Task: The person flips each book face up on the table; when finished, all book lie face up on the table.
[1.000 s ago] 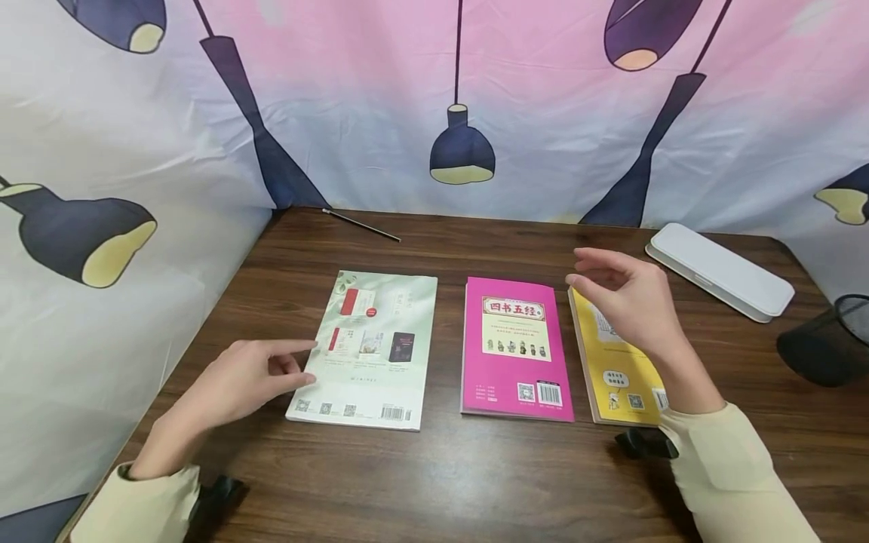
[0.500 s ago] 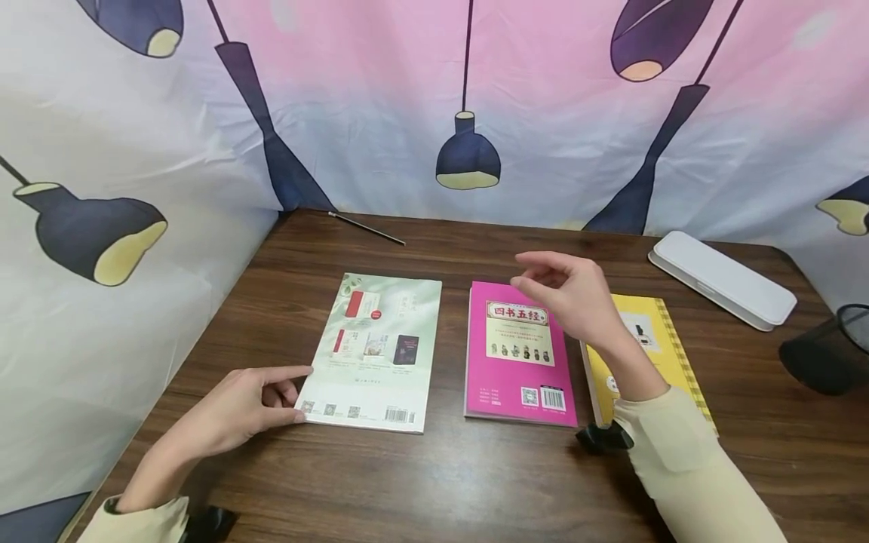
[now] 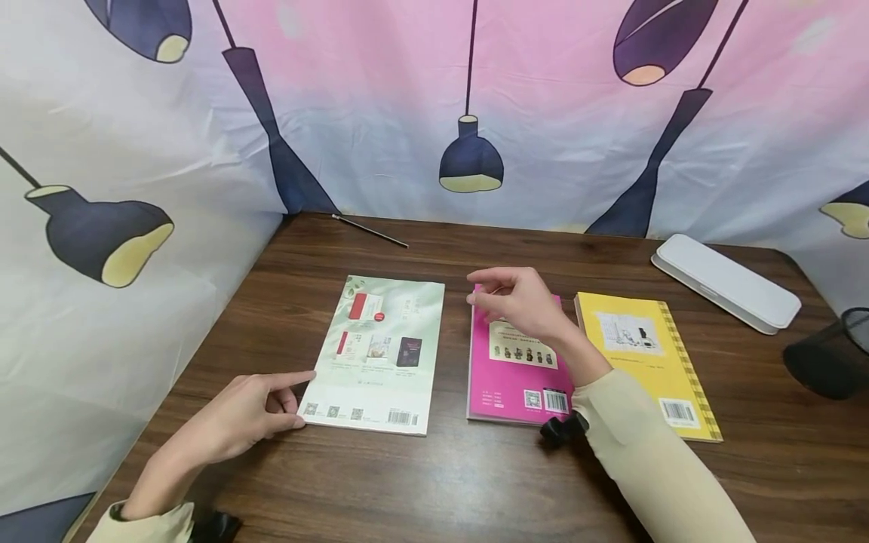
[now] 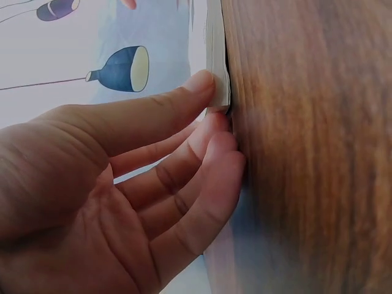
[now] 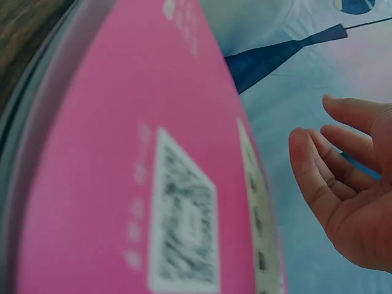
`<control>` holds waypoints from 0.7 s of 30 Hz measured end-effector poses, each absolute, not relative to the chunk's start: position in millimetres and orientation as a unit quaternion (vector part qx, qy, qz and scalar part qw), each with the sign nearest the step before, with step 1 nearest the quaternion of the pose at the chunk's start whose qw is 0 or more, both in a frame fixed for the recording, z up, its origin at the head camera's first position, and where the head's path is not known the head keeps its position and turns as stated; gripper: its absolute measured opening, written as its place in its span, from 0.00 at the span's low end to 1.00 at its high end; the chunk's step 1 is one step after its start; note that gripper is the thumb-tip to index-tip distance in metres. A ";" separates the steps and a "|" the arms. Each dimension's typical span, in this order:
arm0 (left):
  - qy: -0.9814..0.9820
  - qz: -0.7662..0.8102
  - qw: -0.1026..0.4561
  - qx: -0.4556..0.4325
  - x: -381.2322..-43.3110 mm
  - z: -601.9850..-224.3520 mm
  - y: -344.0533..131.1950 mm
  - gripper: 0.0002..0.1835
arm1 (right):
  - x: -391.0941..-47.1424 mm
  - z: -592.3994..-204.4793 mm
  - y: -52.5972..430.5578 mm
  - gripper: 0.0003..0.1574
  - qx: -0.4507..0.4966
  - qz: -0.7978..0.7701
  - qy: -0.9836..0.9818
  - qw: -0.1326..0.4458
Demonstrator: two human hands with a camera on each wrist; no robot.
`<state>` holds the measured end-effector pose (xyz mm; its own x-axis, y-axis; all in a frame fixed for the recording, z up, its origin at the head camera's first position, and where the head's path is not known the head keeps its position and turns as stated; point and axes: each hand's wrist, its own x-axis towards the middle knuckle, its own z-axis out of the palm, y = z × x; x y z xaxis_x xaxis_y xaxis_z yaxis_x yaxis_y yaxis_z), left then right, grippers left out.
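Note:
A pale green book (image 3: 383, 354) lies flat on the wooden table at the left. My left hand (image 3: 234, 418) touches its left edge: the index fingertip is partway along and the thumb is at the near corner. The left wrist view shows that thumb (image 4: 199, 82) against the edge of the pages, with the other fingers bent close by. Over the far part of a pink book (image 3: 512, 392) hovers my right hand (image 3: 519, 302), fingers loosely bent and holding nothing. In the right wrist view the hand (image 5: 343, 177) is apart from the pink cover (image 5: 104, 184).
To the right of the pink book is a yellow book (image 3: 645, 369), partly behind my right forearm. A white case (image 3: 726, 279) stands at the back right, near a black mesh cup (image 3: 818, 369). A thin pencil-like stick (image 3: 370, 231) lies by the printed cloth backdrop (image 3: 380, 113).
My right hand has moved left, from over the yellow book to over the pink one. Along the green book's left edge, my left hand has slid nearer to the near corner.

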<state>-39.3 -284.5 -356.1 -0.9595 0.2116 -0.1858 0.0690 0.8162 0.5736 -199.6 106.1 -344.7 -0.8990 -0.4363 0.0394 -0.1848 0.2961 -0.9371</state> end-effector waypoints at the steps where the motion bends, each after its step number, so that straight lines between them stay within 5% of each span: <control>1: 0.945 0.294 0.122 0.073 -38.7 -356.0 -284.4 0.35 | -201.1 -346.8 104.4 0.28 -0.193 -0.567 0.792 0.121; 21: 0.956 0.279 0.076 0.050 -32.8 -358.6 -280.6 0.30 | -232.4 -372.1 80.2 0.30 -0.142 -0.589 0.771 0.195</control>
<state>-32.8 -280.6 -358.6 -0.9833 0.1385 -0.1182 0.0530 0.8391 0.5415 -232.4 80.2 -372.1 -0.8836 -0.4489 -0.1330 0.0106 0.2648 -0.9642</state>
